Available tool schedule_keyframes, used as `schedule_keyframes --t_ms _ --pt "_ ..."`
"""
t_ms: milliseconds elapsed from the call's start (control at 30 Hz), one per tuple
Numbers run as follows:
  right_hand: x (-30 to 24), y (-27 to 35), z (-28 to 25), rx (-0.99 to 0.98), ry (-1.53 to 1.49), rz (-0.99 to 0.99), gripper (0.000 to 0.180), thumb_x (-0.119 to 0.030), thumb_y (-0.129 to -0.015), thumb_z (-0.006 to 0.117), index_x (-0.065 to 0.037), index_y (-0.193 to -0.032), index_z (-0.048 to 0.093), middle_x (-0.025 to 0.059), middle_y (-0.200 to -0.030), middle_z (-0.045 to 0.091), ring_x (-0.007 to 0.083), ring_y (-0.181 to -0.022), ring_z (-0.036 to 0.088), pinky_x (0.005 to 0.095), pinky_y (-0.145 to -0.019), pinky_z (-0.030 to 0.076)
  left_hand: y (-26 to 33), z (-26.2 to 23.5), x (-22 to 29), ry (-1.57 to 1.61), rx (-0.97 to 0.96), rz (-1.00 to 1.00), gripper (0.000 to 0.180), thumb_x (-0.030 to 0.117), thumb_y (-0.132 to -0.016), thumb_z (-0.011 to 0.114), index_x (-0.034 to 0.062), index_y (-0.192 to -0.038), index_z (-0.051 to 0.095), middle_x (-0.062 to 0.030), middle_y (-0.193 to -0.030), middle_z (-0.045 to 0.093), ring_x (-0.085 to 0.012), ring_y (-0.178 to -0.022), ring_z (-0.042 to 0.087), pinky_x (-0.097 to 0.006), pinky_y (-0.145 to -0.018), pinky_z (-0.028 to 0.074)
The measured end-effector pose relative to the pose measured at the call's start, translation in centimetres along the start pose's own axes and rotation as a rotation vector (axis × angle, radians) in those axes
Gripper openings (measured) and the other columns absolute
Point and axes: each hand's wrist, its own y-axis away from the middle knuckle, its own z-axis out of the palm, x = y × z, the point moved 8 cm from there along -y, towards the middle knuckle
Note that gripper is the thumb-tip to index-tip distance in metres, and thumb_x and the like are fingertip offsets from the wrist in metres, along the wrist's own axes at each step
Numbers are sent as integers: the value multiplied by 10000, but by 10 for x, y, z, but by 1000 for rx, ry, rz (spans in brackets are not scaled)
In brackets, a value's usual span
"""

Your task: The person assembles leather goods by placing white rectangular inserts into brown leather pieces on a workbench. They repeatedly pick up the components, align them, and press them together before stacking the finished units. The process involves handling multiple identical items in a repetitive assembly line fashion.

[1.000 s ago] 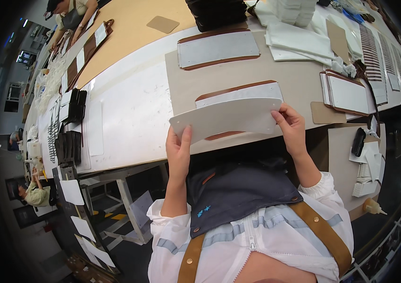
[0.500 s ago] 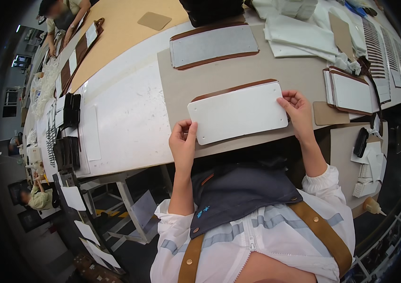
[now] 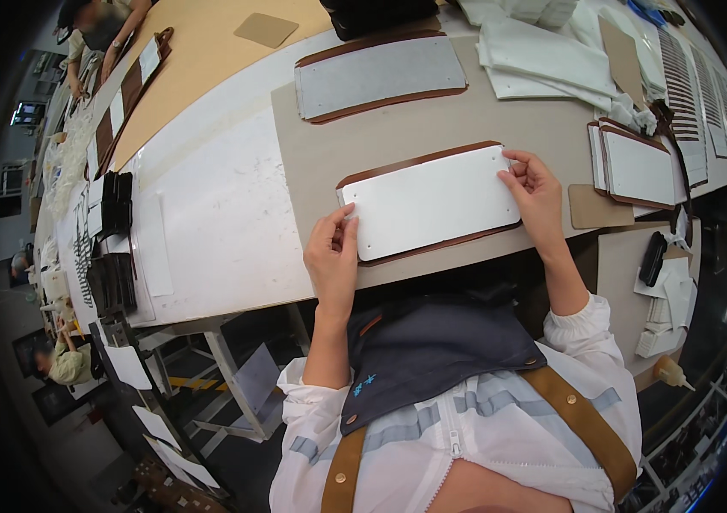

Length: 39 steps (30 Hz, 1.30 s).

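Note:
A white rectangular panel [image 3: 432,201] with rounded corners and small holes near its corners lies over a brown leather piece [image 3: 419,161], whose edge shows along the panel's far and near sides. Both are at the table's front edge. With thumb and fingers, my left hand [image 3: 332,250] grips the panel's left end. At the right end, my right hand [image 3: 534,195] pinches it near the far corner. Whether the fingers also hold the leather underneath I cannot tell. Beyond lies a similar brown piece with a grey panel [image 3: 381,79] on it.
A grey-beige mat [image 3: 312,145] covers part of the white table. To the right lie stacked white-and-brown panels [image 3: 637,167], a tan board [image 3: 599,208] and white sheets [image 3: 543,64]. Black wallets [image 3: 115,205] stand at the left. Far left, a person [image 3: 107,30] works by brown leather strips [image 3: 128,98].
The white panel has settled back from the near edge, so a brown strip now shows along its near side. My left fingers have shifted slightly up its left end.

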Motion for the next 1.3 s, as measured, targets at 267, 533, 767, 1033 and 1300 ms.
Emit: schedule_keyframes --t_ms 267,533,767,1033,1300 --pt "0 1 2 8 33 -16 299 -13 -897 724 -74 -1191 724 -34 -806 590 42 -691 515 195 -628 454 -1 0 0 -48 1 24 185 69 -951 685 34 -1123 745 -20 -788 562 -95 -671 486 -246 -605 422" --pt "-5 2 2 16 120 -13 247 -28 -898 731 -57 -1143 741 -37 -823 583 48 -699 502 201 -637 451 -1 0 0 -57 -6 15 185 71 -940 700 28 -1111 754 9 -812 583 -63 -688 478 -212 -604 406" --pt "-3 1 2 23 105 -34 227 -26 -905 727 -51 -1130 741 -33 -844 583 46 -705 496 198 -643 451 -1 0 3 -74 14 43 177 68 -932 702 28 -1096 755 -7 -797 584 -81 -671 478 -234 -597 409" --pt "-5 1 1 21 126 -49 224 -16 -901 727 -43 -1123 738 -28 -852 579 42 -694 487 198 -631 447 -1 0 4 -100 4 38 174 64 -928 706 24 -1090 755 -16 -800 600 -86 -673 487 -240 -603 416" --pt "-39 7 8 -56 466 -179 275 -19 -891 707 -45 -1165 703 113 -856 617 213 -685 584 339 -674 502 -3 2 8 -172 -17 49 161 60 -940 689 21 -1088 737 -69 -843 635 -132 -657 535 -275 -617 458"
